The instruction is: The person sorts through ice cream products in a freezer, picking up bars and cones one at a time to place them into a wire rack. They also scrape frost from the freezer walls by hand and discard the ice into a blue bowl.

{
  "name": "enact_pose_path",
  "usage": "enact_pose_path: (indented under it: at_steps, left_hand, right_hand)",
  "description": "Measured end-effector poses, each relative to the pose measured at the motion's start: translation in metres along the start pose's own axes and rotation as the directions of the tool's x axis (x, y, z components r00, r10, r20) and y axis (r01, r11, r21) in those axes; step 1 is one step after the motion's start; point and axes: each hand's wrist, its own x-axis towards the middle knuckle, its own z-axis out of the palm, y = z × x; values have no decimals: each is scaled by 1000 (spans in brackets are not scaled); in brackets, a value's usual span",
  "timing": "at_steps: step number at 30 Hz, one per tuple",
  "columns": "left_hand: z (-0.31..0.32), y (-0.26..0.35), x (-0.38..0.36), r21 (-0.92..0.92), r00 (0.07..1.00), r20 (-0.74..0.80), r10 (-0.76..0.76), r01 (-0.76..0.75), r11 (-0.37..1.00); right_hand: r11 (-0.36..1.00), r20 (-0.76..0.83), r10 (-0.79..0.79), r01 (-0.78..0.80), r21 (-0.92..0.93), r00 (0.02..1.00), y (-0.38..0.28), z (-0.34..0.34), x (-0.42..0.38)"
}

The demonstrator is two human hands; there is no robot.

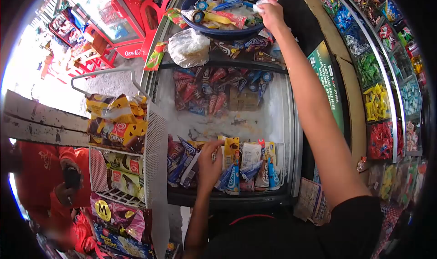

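Observation:
My right hand (271, 15) reaches to the far end of the chest freezer, closed on a crumpled white wad (260, 5), perhaps tissue or plastic. It is at the right rim of a dark blue basin (218, 33) filled with wrapped ice creams. My left hand (211, 163) hovers over the near freezer basket, fingers loosely bent and apart, with no held item visible. Beside it are a yellow-and-brown ice cream pack (231, 149) and blue Cornetto cones (233, 179). More wrapped cones (200, 88) lie deeper in the frosty freezer (214, 122).
A white wire rack (157, 168) with ice cream packs (120, 134) stands left of the freezer. A white plastic-wrapped bundle (189, 47) rests by the basin. Candy shelves (380, 63) line the right. At lower left, a person in red (43, 181) holds a dark object.

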Motion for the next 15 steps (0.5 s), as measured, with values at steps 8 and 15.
enact_pose_path:
  at_steps: [8,15]
  left_hand:
    - [-15,-34,-19,-143,947,-83,-310,296,944]
    - [-21,-40,2,38,946,-99,-309,314,949]
  right_hand:
    - [831,-277,-222,32,-556,935,1,39,3]
    - [-52,96,-405,82,-995,909,46,-51,79]
